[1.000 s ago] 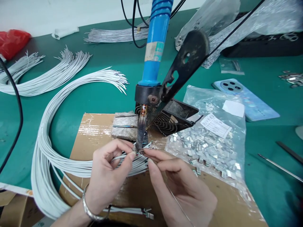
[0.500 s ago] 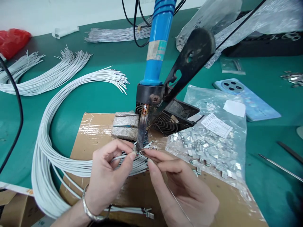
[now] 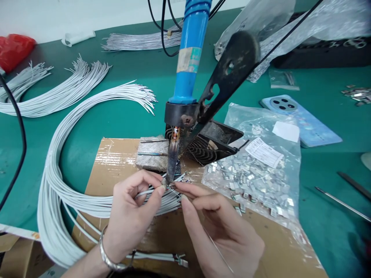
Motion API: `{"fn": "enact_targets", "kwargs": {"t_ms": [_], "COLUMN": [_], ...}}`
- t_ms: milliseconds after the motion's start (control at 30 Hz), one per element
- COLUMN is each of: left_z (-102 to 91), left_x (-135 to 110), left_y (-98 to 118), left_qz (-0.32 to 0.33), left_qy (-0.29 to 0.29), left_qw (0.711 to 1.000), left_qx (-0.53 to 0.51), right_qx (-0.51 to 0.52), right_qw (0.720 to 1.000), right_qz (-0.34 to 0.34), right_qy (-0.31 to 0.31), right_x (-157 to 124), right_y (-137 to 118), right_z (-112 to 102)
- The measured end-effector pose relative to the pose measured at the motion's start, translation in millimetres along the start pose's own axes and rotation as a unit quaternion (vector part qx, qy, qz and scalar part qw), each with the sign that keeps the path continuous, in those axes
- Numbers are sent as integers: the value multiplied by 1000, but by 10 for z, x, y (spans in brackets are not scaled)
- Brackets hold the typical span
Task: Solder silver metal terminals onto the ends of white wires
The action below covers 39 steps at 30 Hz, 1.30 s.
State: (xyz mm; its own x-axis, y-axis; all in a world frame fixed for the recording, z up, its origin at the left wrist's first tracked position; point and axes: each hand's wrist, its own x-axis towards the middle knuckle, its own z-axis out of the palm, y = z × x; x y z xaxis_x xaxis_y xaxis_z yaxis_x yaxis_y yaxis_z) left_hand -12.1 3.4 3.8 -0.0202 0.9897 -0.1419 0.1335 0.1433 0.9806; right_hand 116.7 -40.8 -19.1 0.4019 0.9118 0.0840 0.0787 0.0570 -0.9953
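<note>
A blue-handled soldering iron [image 3: 189, 58] hangs in a black stand [image 3: 223, 81], its dark tip [image 3: 171, 164] pointing down at a cardboard sheet [image 3: 121, 162]. My left hand [image 3: 131, 216], with a silver bracelet, pinches the end of a white wire [image 3: 150, 191] right under the tip. My right hand [image 3: 220, 227] pinches a thin solder wire [image 3: 217, 247] and holds its end against the same spot. A big looped bundle of white wires [image 3: 55, 185] runs from the left into my fingers.
A clear bag of small metal terminals [image 3: 255, 177] lies right of my hands. A phone [image 3: 301, 121] sits beyond it. A black fan grille [image 3: 205, 146] and a grey sponge block [image 3: 152, 152] sit behind the tip. More wire bundles [image 3: 58, 92] lie at left, metal rods [image 3: 342, 202] at right.
</note>
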Motion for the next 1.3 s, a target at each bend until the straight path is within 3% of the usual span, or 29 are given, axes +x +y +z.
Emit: {"fn": "enact_targets", "kwargs": {"t_ms": [267, 1300], "left_z": [21, 17], "left_x": [-5, -15], "left_y": [-5, 24], "left_qz": [-19, 13], "left_qy": [7, 6], "left_qw": [1000, 1000], "left_qx": [-23, -2], "right_qx": [12, 2], "right_qw": [1000, 1000], "right_qz": [11, -9], "right_qy": [-10, 16], "right_x": [-18, -11], "right_y": [20, -13], "right_z": [-5, 21]}}
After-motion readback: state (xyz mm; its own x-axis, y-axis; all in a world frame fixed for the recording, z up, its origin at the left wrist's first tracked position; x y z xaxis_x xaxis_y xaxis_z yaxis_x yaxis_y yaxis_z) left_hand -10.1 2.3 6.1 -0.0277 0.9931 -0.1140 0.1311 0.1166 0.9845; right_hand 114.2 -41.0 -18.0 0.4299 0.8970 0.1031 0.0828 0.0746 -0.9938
